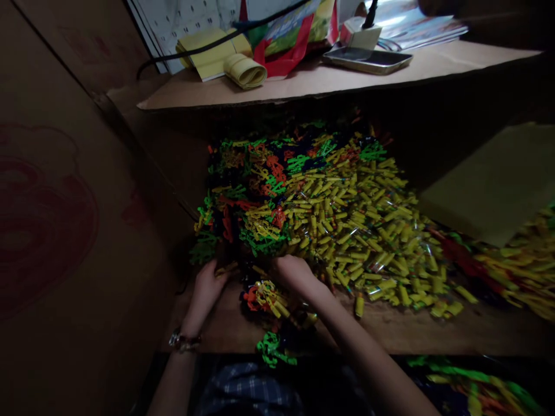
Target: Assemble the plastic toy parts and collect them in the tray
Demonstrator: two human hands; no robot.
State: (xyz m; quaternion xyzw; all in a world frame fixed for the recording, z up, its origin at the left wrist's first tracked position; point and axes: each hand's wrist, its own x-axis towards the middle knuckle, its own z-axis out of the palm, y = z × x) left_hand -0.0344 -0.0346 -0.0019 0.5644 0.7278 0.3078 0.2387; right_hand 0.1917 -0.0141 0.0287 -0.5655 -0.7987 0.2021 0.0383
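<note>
My left hand, with a bracelet or watch at its wrist, is at the left front of a heap of small plastic pieces. Its fingers are closed near a thin yellowish piece, and what they hold is too dark to make out. My right hand is curled at the front of the heap, its fingertips hidden. Between and below the hands lie small yellow and orange plastic figures. Green figures lie just beyond. To the right spreads a large pile of small yellow tubes, some with clear parts.
Above the heap, a cardboard-covered shelf carries rolled yellow paper, a phone, a red-handled bag and a cable. A cardboard wall stands at left. More yellow pieces lie at right, and coloured ones at lower right.
</note>
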